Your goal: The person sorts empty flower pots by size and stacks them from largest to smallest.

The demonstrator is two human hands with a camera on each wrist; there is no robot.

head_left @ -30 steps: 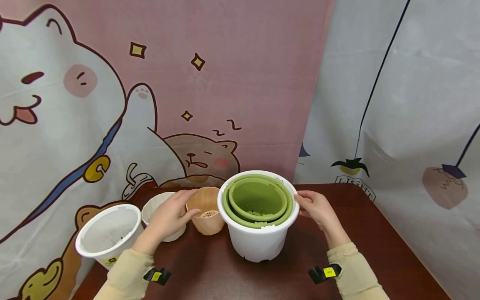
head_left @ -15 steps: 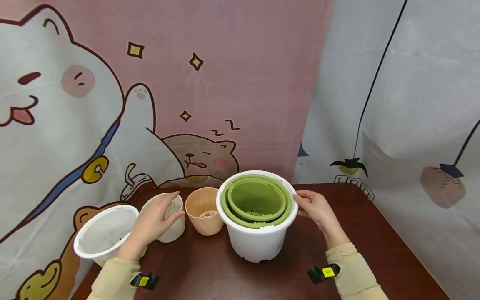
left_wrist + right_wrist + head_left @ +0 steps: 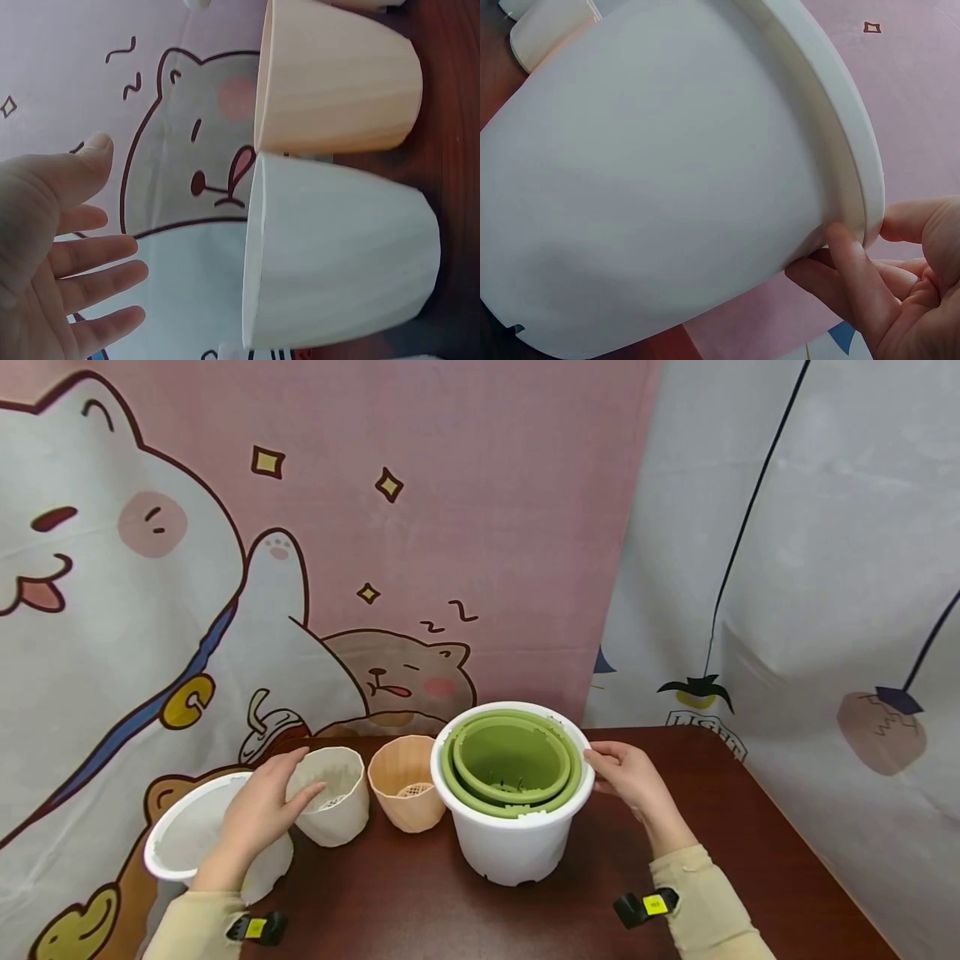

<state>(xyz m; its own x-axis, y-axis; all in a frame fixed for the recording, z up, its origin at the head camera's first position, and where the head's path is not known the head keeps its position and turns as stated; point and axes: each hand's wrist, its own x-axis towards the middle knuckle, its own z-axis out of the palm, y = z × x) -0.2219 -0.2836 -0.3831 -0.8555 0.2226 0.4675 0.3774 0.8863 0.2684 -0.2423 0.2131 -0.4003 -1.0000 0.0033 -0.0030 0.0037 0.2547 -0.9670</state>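
In the head view a large white flowerpot [image 3: 512,847] stands on the table with two green pots [image 3: 517,756] nested in it. My right hand [image 3: 630,781] pinches its rim at the right side; the right wrist view shows thumb and fingers on the rim [image 3: 859,150]. My left hand [image 3: 258,810] hangs with loose, spread fingers over the right part of another white pot [image 3: 176,831] at the left, partly hiding it. Beside that hand stands a small cream pot [image 3: 337,806]. The left wrist view shows the hand apart from the cream pot [image 3: 345,255], holding nothing.
A peach pot [image 3: 407,785] stands between the cream pot and the large white one. The dark red table [image 3: 720,827] extends to the right. Behind it hangs a pink and white cartoon cloth [image 3: 480,527].
My left hand has moved left, from above the cream and peach pots to over the left white pot. My right hand keeps its grip on the large pot's rim.
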